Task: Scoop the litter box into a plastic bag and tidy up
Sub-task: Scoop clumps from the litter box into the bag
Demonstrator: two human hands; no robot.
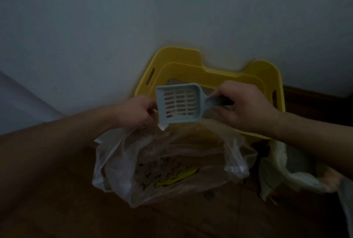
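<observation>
Right hand (242,105): gripped the handle of the scoop (178,103), fingers curled round it.
Left hand (135,111): clutched the top edge of the plastic bag (168,163), just beside the scoop's front end.
Scoop: pale blue, slotted, held above the bag's open mouth.
Plastic bag: clear, on the wooden floor (57,199), with litter and something yellow inside.
Litter box (179,56): yellow, against the wall behind the scoop.
Second bag (282,169): pale, crumpled, on the floor to the right.
</observation>
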